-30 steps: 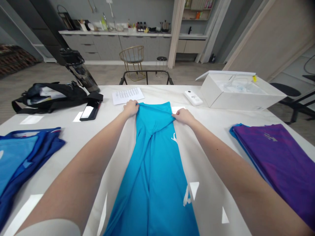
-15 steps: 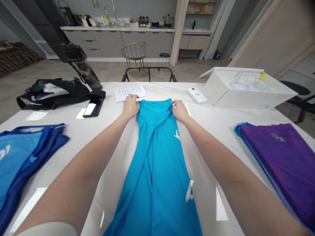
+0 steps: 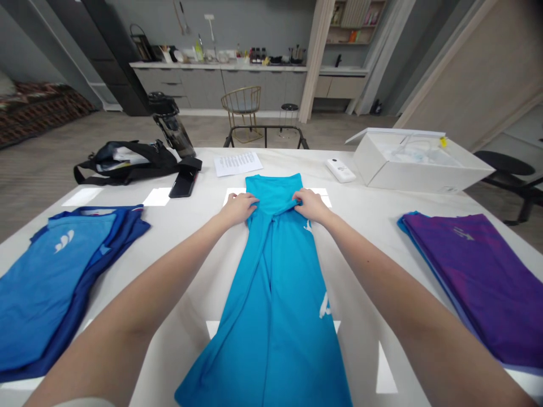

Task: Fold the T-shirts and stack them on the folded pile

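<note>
Turquoise stretch leggings point(image 3: 275, 316) lie lengthwise on the white table point(image 3: 186, 251), with a white logo on one leg. My left hand point(image 3: 240, 208) pinches the fabric on the near-left side of the waist area. My right hand point(image 3: 311, 205) grips a fold on the opposite side. The waistband point(image 3: 274, 189) extends beyond both hands toward the far side. A blue folded garment point(image 3: 55, 271) lies left of my left forearm, and a purple folded garment point(image 3: 470, 271) lies right of my right forearm.
At the far edge of the table are a printed sheet point(image 3: 237, 164), a black phone point(image 3: 183, 183), a black bag point(image 3: 127, 164), a white device point(image 3: 340, 170) and an open white box point(image 3: 419, 164). A tall bottle point(image 3: 172, 125) stands behind the bag.
Both hands now sit lower on the leggings, with the waistband showing beyond them. The view has shifted, so the table and the surrounding objects look smaller and farther away.
</note>
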The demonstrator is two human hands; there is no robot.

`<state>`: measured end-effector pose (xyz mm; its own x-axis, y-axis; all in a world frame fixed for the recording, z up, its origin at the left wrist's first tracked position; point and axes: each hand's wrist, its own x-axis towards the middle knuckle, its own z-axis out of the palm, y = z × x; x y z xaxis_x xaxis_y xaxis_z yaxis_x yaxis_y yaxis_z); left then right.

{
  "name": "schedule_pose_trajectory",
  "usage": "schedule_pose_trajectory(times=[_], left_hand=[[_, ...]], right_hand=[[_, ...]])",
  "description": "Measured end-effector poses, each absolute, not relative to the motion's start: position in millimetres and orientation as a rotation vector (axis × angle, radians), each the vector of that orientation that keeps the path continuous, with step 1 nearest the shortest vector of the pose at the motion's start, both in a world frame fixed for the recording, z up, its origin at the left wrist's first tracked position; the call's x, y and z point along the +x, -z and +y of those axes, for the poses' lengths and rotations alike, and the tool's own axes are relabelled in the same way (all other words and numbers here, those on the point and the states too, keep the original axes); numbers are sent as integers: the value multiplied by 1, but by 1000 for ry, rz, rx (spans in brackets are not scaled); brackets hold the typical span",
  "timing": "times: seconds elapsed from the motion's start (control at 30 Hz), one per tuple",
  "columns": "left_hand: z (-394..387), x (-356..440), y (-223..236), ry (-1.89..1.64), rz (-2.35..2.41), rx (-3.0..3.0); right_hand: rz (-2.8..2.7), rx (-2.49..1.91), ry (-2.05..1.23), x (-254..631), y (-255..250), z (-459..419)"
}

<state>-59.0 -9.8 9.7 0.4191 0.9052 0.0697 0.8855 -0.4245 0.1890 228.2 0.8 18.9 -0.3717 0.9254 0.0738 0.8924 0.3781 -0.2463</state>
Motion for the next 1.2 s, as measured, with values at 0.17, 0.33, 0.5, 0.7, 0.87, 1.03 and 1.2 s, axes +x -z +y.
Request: schedule_pose_trajectory(times=[0.17,0.33,0.5,0.7,0.87,1.03,1.2], left_hand=[[-60,-61,-14,-538,1608,2519],[-129,-52,-24,-504,1602,2534],[-194,-40,-23,-323,1753,2455],[-265,-34,-22,-223,1936,2391],[-305,-34,-26,-146,2070,2345],[-327,-40,-25,-178,2068,2298],[-355,-50,-25,-201,2156,2245]], right_hand=[[-2425,-1686,-191,248,-21,-39],[-2380,-1527,-122,227,-29,-97],[-2471,-1288,-294,175,-18,-161],[-2542,-1341,-225,141,-9,-190],[-2553,-1469,-145,139,-19,-200],[-2633,-1295,-164,131,-23,-238],[-2710,-1202,-157,119,-23,-275]])
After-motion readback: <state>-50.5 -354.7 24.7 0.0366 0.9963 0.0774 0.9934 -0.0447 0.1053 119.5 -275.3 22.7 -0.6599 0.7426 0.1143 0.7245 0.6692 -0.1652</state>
